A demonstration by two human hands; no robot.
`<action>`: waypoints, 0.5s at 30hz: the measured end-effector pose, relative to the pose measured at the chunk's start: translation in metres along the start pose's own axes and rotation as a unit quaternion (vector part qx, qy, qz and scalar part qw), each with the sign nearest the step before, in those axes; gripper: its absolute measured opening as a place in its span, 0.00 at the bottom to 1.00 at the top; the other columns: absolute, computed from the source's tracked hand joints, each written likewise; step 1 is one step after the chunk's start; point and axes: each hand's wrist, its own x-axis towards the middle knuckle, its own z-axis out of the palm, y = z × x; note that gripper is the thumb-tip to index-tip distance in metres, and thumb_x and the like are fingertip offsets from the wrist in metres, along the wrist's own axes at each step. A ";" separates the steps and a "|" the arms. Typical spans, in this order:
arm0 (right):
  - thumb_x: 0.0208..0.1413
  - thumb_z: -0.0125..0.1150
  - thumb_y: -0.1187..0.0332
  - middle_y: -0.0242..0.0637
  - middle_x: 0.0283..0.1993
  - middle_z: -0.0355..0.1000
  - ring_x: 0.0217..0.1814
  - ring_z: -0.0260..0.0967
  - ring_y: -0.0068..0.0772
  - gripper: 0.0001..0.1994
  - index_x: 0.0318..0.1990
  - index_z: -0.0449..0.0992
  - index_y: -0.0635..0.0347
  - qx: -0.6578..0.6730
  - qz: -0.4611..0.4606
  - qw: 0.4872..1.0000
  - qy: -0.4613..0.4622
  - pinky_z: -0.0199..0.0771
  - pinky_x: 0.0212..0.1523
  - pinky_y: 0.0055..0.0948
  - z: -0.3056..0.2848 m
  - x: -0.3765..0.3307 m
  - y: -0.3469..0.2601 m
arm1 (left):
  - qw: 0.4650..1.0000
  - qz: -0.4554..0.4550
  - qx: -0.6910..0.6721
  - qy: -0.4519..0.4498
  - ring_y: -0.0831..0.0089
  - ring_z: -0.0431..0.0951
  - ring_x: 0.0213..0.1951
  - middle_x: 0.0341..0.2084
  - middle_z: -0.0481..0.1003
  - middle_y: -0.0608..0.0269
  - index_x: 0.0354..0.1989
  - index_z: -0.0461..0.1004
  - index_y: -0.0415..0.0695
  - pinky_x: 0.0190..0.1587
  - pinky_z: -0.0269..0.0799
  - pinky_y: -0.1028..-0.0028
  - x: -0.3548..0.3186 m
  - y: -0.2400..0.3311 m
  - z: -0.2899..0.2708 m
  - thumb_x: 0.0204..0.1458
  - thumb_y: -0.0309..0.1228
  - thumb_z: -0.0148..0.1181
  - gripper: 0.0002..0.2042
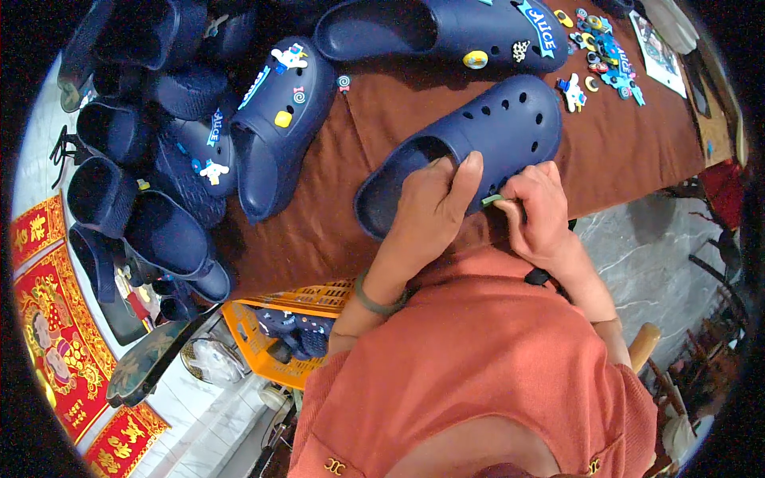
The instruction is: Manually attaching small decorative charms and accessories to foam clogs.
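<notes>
A navy blue clog (pixel 498 131) lies tilted on the brown cloth before me, its toe toward the far right. Several holes in its upper hold no charm. My left hand (pixel 437 197) grips the clog at its opening, fingers reaching inside and thumb raised along the upper. At the clog's near side, my right hand (pixel 538 213) pinches a small green piece (pixel 492 200) against the edge of the upper; its exact kind is partly hidden by the fingers. Left of this clog lies a decorated clog (pixel 280 131) with white, yellow and swirl charms. Another decorated clog (pixel 470 36) lies beyond.
Loose charms (pixel 606 52) are heaped at the far right, with a white figure charm (pixel 571 92) nearer. More navy clogs (pixel 171 231) crowd the left side. An orange basket (pixel 263 350) with clogs inside stands below the table's near edge. The brown cloth (pixel 637 151) covers the table.
</notes>
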 end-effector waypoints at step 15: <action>0.55 0.57 0.71 0.41 0.32 0.68 0.31 0.62 0.46 0.05 0.36 0.68 0.58 0.019 0.115 0.978 -0.174 0.60 0.34 0.39 -0.032 0.028 -0.008 | 0.979 0.151 0.134 0.001 0.49 0.71 0.27 0.23 0.67 0.48 0.27 0.66 0.37 0.30 0.66 0.58 -0.017 -0.005 0.000 0.50 0.31 0.61 0.12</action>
